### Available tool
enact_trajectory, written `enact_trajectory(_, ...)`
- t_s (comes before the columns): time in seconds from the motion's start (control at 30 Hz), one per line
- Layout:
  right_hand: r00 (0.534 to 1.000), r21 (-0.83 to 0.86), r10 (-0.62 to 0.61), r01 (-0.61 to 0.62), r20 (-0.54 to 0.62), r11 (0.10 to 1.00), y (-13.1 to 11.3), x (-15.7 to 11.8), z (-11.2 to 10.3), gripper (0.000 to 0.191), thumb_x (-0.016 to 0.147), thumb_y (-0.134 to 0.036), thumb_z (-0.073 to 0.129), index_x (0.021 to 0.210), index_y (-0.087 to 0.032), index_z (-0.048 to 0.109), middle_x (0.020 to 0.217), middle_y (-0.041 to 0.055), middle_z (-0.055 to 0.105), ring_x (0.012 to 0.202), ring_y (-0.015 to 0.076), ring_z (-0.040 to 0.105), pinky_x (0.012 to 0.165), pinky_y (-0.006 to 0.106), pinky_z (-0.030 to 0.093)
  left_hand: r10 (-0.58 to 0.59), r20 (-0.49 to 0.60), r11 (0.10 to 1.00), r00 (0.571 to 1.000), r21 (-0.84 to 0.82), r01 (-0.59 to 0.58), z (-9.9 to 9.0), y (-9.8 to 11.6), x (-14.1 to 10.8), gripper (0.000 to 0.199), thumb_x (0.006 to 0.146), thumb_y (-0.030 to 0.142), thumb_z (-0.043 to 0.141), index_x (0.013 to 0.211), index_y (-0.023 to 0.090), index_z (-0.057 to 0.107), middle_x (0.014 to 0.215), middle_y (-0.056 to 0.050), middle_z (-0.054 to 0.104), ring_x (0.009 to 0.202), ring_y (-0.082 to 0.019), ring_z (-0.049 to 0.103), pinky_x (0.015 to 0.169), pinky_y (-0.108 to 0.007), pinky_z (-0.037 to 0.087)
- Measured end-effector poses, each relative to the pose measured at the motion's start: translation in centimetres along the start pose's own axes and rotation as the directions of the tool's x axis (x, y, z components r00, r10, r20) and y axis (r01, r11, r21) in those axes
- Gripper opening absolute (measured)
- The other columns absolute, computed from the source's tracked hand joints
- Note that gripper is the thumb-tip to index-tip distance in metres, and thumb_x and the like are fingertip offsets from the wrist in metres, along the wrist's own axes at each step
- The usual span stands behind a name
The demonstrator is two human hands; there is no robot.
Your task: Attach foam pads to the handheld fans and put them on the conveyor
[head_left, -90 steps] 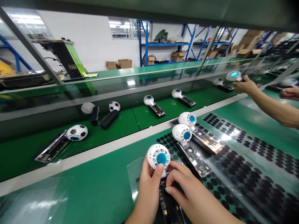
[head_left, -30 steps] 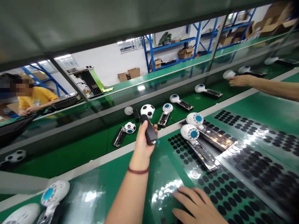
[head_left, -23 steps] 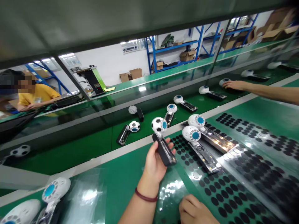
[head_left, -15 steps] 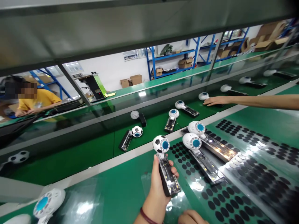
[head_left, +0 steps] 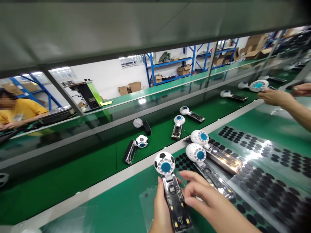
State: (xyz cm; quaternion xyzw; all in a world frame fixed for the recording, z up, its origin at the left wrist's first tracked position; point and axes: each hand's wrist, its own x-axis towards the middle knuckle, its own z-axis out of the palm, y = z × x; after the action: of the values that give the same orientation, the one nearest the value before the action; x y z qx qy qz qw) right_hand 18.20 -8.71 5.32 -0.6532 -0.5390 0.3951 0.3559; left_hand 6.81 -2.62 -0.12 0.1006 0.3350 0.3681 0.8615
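Observation:
My left hand [head_left: 161,210] grips a handheld device with a soccer-ball head [head_left: 165,164]. Its head is white and black with a blue disc, and its clear-fronted black handle shows a circuit board and small yellow lights. My right hand [head_left: 209,197] is just right of the handle, fingers partly curled and apart, with nothing visible between them; whether a fingertip touches the handle I cannot tell. To the right lie two white-headed devices, one plain [head_left: 195,152], the other [head_left: 199,137] with its handle lit, over sheets of black round stickers [head_left: 230,131].
Several similar devices, such as one with a soccer-ball head [head_left: 142,141], lie on the green conveyor belt [head_left: 92,181] beyond the pale rail. At right, a co-worker's hands [head_left: 279,97] hold another device [head_left: 259,85]. Someone in a yellow shirt [head_left: 29,110] sits at far left. A metal canopy [head_left: 121,29] hangs overhead.
My right hand has come up from the bottom edge to beside the handle. The held device now sits lower and nearer. The co-worker's hand has taken a device off the belt.

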Motion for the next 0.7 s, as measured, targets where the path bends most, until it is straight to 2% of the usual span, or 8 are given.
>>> enact_trajectory(0.03, 0.999, 0.062, 0.051, -0.052, 0.016, 0.997, -0.5, 1.0, -0.2, 0.012, 0.077, -0.023, 0.048, 0.065, -0.023, 0.052, 0.13, -0.0022, 0.04, 0.119, 0.0177, 0.04, 0.096, 0.027, 0.034, 0.011, -0.031, 1.0, 0.999, -0.014, -0.011, 0.1, 0.0, 0.0, 0.045, 0.082, 0.047, 0.042, 0.076, 0.01, 0.068, 0.059, -0.007, 0.066, 0.058, -0.017, 0.061, 0.059, -0.026, 0.046)
enact_trajectory(0.1, 0.996, 0.098, 0.077, -0.081, 0.047, 0.992, -1.4, 2.4, -0.1, 0.012, 0.077, -0.022, 0.047, 0.065, -0.022, 0.05, 0.129, -0.0017, 0.04, 0.115, 0.0175, 0.043, 0.094, 0.028, 0.034, 0.036, -0.082, 0.999, 0.996, -0.032, -0.039, 0.2, -0.1, 0.0, 0.04, 0.082, 0.042, 0.044, 0.083, 0.01, 0.069, 0.069, -0.008, 0.069, 0.074, -0.021, 0.064, 0.073, -0.03, 0.046)
enact_trajectory(0.2, 0.997, 0.041, 0.055, -0.057, 0.056, 0.998, -2.1, 3.2, 0.4, 0.015, 0.076, -0.016, 0.044, 0.062, -0.021, 0.046, 0.107, -0.0011, 0.051, 0.094, 0.0145, 0.052, 0.083, 0.025, 0.038, 0.046, -0.138, 0.999, 0.989, -0.011, -0.048, 0.1, -0.2, 0.0, 0.038, 0.08, 0.041, 0.048, 0.088, 0.01, 0.069, 0.081, -0.01, 0.07, 0.088, -0.025, 0.062, 0.083, -0.034, 0.044)
enact_trajectory(0.27, 0.996, -0.003, 0.06, -0.06, 0.059, 0.998, -2.3, 3.1, 0.6, 0.017, 0.075, -0.012, 0.044, 0.06, -0.02, 0.044, 0.094, -0.0015, 0.052, 0.084, 0.013, 0.053, 0.076, 0.023, 0.039, 0.04, -0.164, 0.999, 0.986, 0.01, -0.039, 0.0, -0.3, 0.0, 0.038, 0.076, 0.042, 0.053, 0.092, 0.011, 0.068, 0.087, -0.01, 0.07, 0.092, -0.027, 0.061, 0.086, -0.036, 0.043)
enact_trajectory(0.37, 0.994, -0.043, 0.077, -0.074, 0.074, 0.996, -2.7, 2.9, 0.4, 0.019, 0.074, -0.01, 0.045, 0.059, -0.02, 0.042, 0.089, -0.0014, 0.051, 0.081, 0.0126, 0.051, 0.07, 0.021, 0.037, 0.054, -0.171, 0.998, 0.984, 0.028, -0.05, -0.4, -0.5, 0.1, 0.04, 0.074, 0.044, 0.056, 0.094, 0.012, 0.067, 0.094, -0.01, 0.069, 0.096, -0.027, 0.06, 0.088, -0.035, 0.041)
enact_trajectory(0.53, 0.991, -0.073, 0.114, -0.109, 0.075, 0.991, -3.1, 3.1, 0.2, 0.02, 0.074, -0.008, 0.046, 0.059, -0.019, 0.042, 0.089, -0.0009, 0.051, 0.081, 0.0126, 0.051, 0.068, 0.021, 0.037, 0.089, -0.172, 0.996, 0.981, 0.046, -0.082, -1.0, -0.8, 0.5, 0.04, 0.074, 0.045, 0.056, 0.093, 0.012, 0.066, 0.097, -0.01, 0.068, 0.104, -0.026, 0.056, 0.093, -0.034, 0.037)
enact_trajectory(0.7, 0.993, -0.089, 0.11, -0.106, 0.049, 0.99, -2.5, 3.0, 0.7, 0.019, 0.074, -0.008, 0.046, 0.059, -0.02, 0.041, 0.093, -0.0004, 0.052, 0.083, 0.013, 0.052, 0.07, 0.021, 0.038, 0.094, -0.189, 0.995, 0.978, 0.052, -0.085, -1.1, -0.8, 0.6, 0.039, 0.071, 0.046, 0.06, 0.091, 0.013, 0.066, 0.094, -0.009, 0.068, 0.103, -0.026, 0.056, 0.092, -0.032, 0.038)
